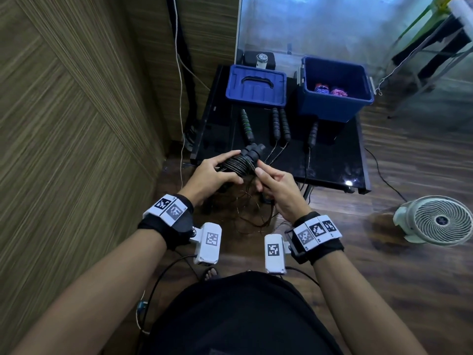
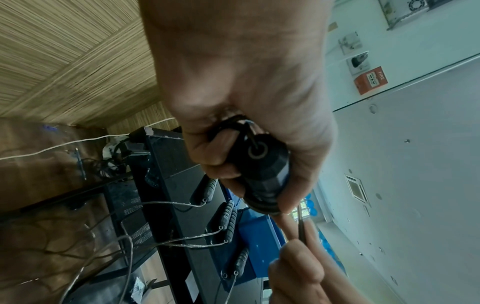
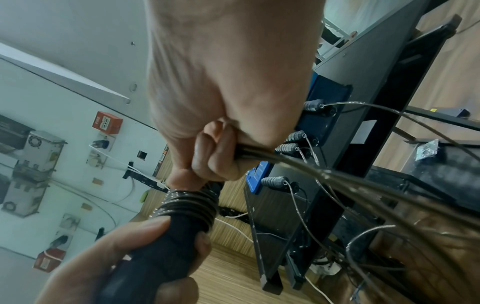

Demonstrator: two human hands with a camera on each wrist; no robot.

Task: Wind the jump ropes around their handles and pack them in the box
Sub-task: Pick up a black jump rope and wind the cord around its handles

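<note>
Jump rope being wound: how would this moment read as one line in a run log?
left hand: grips handles | right hand: pinches rope | coils partly wound | blue box: open, two wound ropes inside

Table (image 1: 332, 170), frame centre: lid (image 1: 256, 85) rear left, box (image 1: 337, 108) rear right holding wound ropes (image 1: 330, 90); handles (image 1: 280, 124) in front; fan (image 1: 437, 219) lower right on floor

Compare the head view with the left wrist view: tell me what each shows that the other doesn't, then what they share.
Only the head view shows inside the open blue box, where two wound ropes lie, plus the fan. Only the left wrist view shows the held handle's end cap with the cord leaving it, and a red fire alarm. Both show the left hand gripping the wound handles, the right hand pinching the cord, and spare handles on the black table.
</note>
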